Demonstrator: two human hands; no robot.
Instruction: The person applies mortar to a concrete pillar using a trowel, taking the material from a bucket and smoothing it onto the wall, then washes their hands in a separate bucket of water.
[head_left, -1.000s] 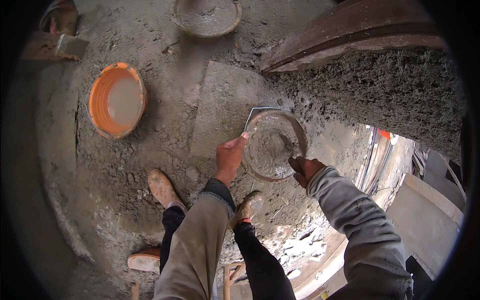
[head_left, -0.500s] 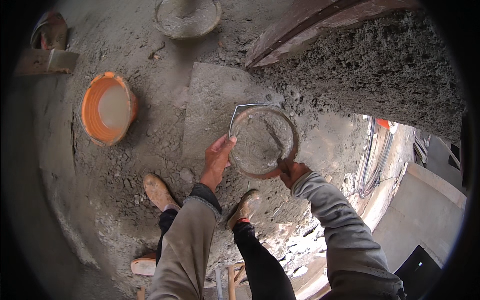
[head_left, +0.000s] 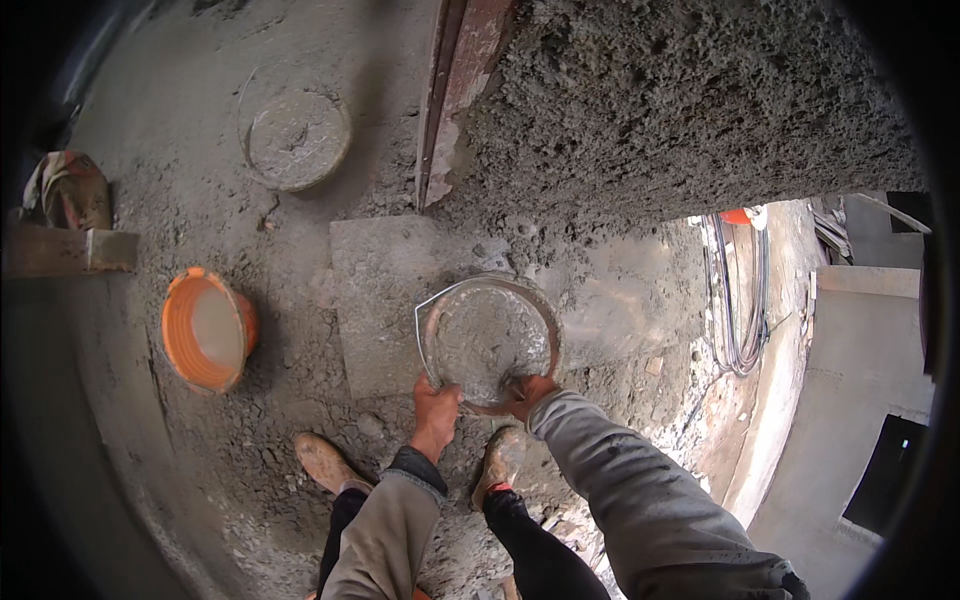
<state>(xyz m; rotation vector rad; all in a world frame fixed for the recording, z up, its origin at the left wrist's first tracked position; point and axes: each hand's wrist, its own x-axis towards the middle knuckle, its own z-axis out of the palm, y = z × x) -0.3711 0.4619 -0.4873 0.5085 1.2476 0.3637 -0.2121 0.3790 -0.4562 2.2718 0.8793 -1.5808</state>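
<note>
A round bucket (head_left: 492, 335) of wet grey mortar is in front of me, its thin wire handle resting against the left side of the rim. My left hand (head_left: 437, 415) is closed on the near-left rim, thumb uppermost. At the near-right rim, my right hand (head_left: 530, 393) is closed with its thumb side over the inner edge; its lower fingers are hidden. Both hands are close together on the near side of the bucket, which sits over a flat grey board (head_left: 375, 300) and mortar-spattered ground.
An orange bucket (head_left: 250, 330) of murky liquid stands to the left. Farther off is another mortar-filled bucket (head_left: 297, 140). Rough wet plaster (head_left: 690, 110) covers the wall at upper right, beside a reddish frame (head_left: 462, 100). Cables (head_left: 735, 300) hang at right. My muddy boots (head_left: 500, 460) are close below.
My view has shifted, so the surroundings sit lower in the picture. The right hand has moved along the rim toward my left hand, which stays on the bucket.
</note>
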